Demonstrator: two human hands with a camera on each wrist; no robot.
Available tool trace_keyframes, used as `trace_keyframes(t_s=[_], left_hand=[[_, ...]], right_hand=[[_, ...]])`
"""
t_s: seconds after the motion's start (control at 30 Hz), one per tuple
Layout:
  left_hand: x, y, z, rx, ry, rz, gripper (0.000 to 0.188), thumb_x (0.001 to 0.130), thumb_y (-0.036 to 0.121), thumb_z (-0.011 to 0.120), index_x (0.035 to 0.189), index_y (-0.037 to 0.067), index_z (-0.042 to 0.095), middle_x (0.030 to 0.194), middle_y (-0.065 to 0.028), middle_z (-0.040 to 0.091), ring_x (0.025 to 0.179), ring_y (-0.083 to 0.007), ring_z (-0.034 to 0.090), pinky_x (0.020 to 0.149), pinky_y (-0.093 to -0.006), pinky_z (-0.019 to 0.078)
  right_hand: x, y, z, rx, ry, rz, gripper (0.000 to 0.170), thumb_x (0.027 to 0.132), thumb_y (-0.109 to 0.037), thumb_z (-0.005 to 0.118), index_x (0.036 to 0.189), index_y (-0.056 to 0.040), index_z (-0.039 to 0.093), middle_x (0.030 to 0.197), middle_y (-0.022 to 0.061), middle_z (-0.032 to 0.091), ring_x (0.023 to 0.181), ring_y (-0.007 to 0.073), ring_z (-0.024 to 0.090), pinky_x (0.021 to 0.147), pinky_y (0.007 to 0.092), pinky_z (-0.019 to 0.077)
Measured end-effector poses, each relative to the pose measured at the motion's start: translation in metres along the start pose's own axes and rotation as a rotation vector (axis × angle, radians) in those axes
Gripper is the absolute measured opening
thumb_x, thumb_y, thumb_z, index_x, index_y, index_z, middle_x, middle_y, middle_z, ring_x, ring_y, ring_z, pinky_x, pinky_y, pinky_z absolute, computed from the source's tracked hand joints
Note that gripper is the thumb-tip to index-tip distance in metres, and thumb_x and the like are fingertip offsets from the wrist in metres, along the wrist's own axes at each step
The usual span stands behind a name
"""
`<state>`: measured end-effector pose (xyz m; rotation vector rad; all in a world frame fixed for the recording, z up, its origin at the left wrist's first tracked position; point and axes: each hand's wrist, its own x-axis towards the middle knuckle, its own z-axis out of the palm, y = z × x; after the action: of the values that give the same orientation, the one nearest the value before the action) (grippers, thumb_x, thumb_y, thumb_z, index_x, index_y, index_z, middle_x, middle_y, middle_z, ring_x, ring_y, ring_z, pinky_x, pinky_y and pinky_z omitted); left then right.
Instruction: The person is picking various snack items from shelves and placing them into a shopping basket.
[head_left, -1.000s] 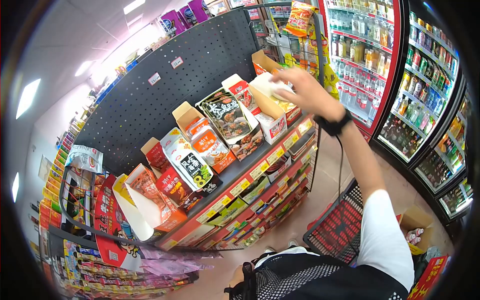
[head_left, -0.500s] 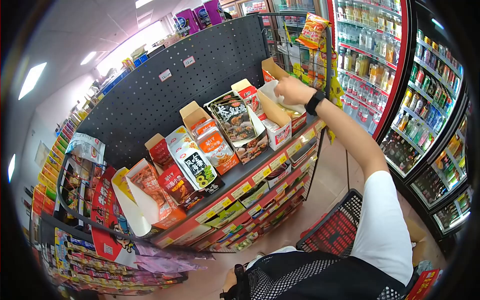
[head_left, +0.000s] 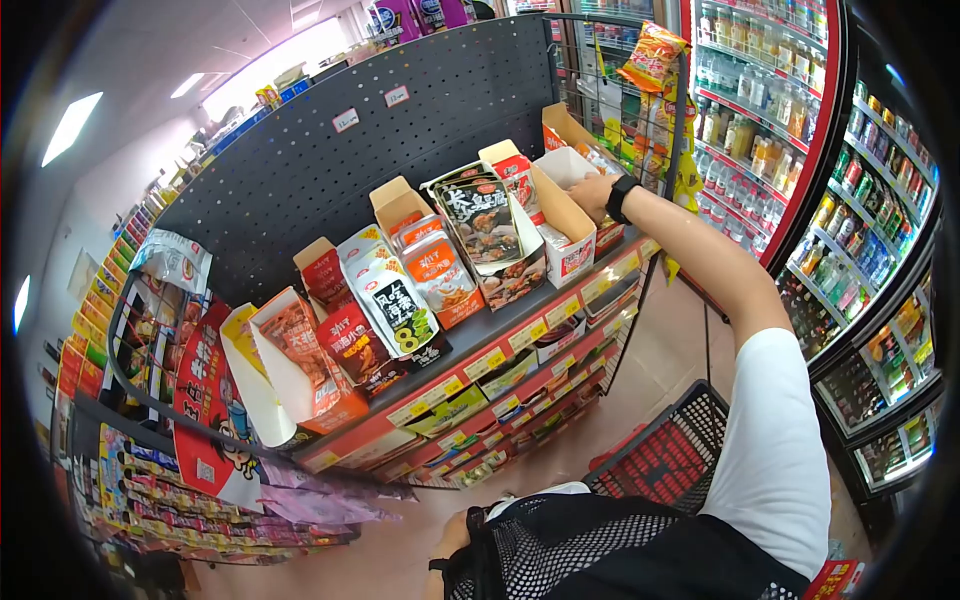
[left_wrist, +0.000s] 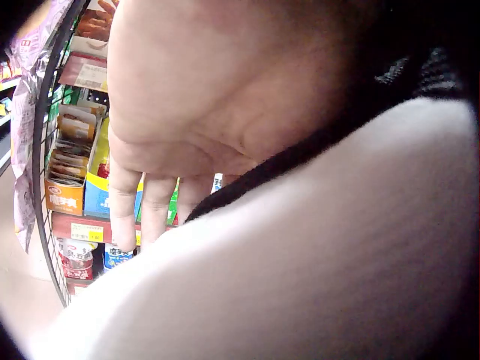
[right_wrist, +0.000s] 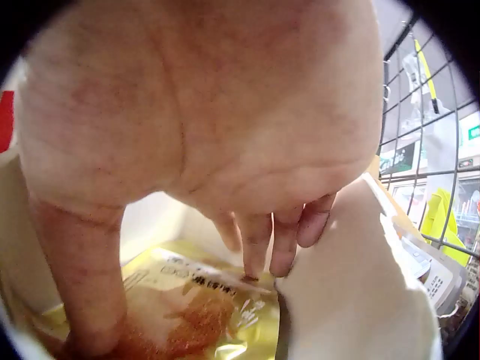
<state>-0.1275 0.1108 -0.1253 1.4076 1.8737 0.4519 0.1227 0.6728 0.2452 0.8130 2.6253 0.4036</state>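
Packet (right_wrist: pixel 184 319) at lower centre, probably light, pliable, slippery, best pinched by an edge; right hand (right_wrist: pixel 202 120) spread above, not gripping; left hand (left_wrist: pixel 202 97) relaxed, empty

Your left hand (left_wrist: pixel 217 90) fills the upper middle, palm in sight, its fingers (left_wrist: pixel 156 202) pointing down and loosely straight. White cloth (left_wrist: pixel 300 232) covers much of the lower part, edged by a black band (left_wrist: pixel 281 163) that runs up to your right. Past your fingers, an orange box (left_wrist: pixel 64 196) of upright packets (left_wrist: pixel 73 146) sits on a shelf beside a blue-and-yellow box (left_wrist: pixel 97 196), with a price tag (left_wrist: pixel 87 231) below and a curved wire rack (left_wrist: pixel 43 161) to the left
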Motion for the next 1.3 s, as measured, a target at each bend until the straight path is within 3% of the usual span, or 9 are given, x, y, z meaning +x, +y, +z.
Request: trace_keyframes(t_s=[0.23,0.33,0.43,0.57,0.8,0.9,1.03,1.13,1.3], left_hand=[[-0.003,-0.021,0.013,0.052,-0.033,0.032,0.028,0.078,0.029,0.059,0.098,0.012,0.065,0.094,-0.0189,0.066,0.092,-0.0391,0.06,0.078,-0.0441,0.0479],[-0.035,0.076,-0.04,-0.016,-0.03,-0.123,0.027,0.079,0.025,0.058,0.103,0.013,0.064,0.095,-0.0172,0.066,0.092,-0.0377,0.061,0.078,-0.0436,0.0482],[-0.012,0.034,-0.027,0.039,0.003,0.048,0.025,0.082,0.022,0.057,0.105,0.014,0.064,0.096,-0.0153,0.066,0.09,-0.0358,0.062,0.076,-0.042,0.0489],[0.005,0.101,-0.07,-0.037,0.111,0.114,0.023,0.085,0.023,0.057,0.104,0.011,0.063,0.095,-0.0143,0.066,0.089,-0.0344,0.063,0.075,-0.0404,0.0496],[0.007,0.181,-0.111,-0.061,0.305,0.36,0.02,0.085,0.014,0.062,0.102,0.004,0.063,0.096,-0.0153,0.066,0.087,-0.0333,0.063,0.076,-0.0375,0.05],[0.004,0.203,-0.123,-0.113,0.351,0.39,0.019,0.086,0.013,0.062,0.102,0.003,0.063,0.096,-0.0145,0.066,0.087,-0.0307,0.064,0.074,-0.0349,0.0508],[0.004,0.223,-0.123,-0.244,0.318,0.415,0.017,0.086,0.008,0.061,0.102,0.003,0.064,0.097,-0.0131,0.066,0.087,-0.025,0.065,0.073,-0.0317,0.0523],[0.009,0.24,-0.13,-0.303,0.359,0.538,0.021,0.086,0.008,0.062,0.106,0.002,0.061,0.103,-0.0118,0.065,0.09,-0.0211,0.065,0.078,-0.0298,0.0513],[0.007,0.272,-0.137,-0.669,0.302,0.623,0.038,0.088,0.01,0.059,0.124,0.001,0.049,0.115,-0.0144,0.06,0.109,-0.0187,0.057,0.092,-0.0318,0.0446]], right_hand=[[0.01,0.005,0.013,0.013,-0.048,0.108,0.055,0.069,-0.019,0.07,0.122,-0.0107,0.055,0.12,0.0084,0.057,0.116,0.0269,0.052,0.095,0.0401,0.0406],[0.01,0.002,0.015,-0.002,-0.004,0.035,0.055,0.071,-0.017,0.068,0.124,-0.0107,0.054,0.122,0.0101,0.055,0.116,0.0283,0.051,0.096,0.0399,0.041],[0.008,0.002,0.006,0.024,-0.031,0.042,0.052,0.073,-0.016,0.066,0.124,-0.0109,0.054,0.12,0.0134,0.056,0.112,0.032,0.053,0.093,0.0439,0.0433],[0.02,0.015,0.019,0.143,0.005,0.006,0.069,0.061,-0.019,0.078,0.126,-0.0195,0.055,0.114,0.013,0.063,0.108,0.0327,0.058,0.087,0.0475,0.048],[-0.07,-0.004,-0.041,0.394,0.578,0.1,0.053,0.07,-0.014,0.071,0.121,-0.0102,0.055,0.091,0.0184,0.066,0.086,0.0364,0.063,0.075,0.0421,0.0499],[-0.094,-0.006,-0.057,0.517,1.016,0.046,0.045,0.072,-0.019,0.077,0.108,-0.0025,0.054,0.092,0.0133,0.064,0.084,0.0252,0.063,0.077,0.0339,0.0493],[-0.141,-0.052,-0.074,1.111,0.886,-0.119,0.046,0.074,-0.028,0.079,0.104,-0.0008,0.058,0.094,0.0083,0.067,0.085,0.0124,0.061,0.076,0.0287,0.05],[-0.161,-0.108,-0.071,1.103,0.843,-0.281,0.046,0.074,-0.026,0.079,0.105,-0.0021,0.056,0.092,0.0066,0.064,0.087,0.0137,0.06,0.079,0.0296,0.0486],[-0.176,-0.209,-0.065,0.861,0.639,-0.464,0.046,0.069,-0.028,0.078,0.097,-0.004,0.051,0.092,0.0127,0.057,0.087,0.0309,0.06,0.074,0.0383,0.0469]])
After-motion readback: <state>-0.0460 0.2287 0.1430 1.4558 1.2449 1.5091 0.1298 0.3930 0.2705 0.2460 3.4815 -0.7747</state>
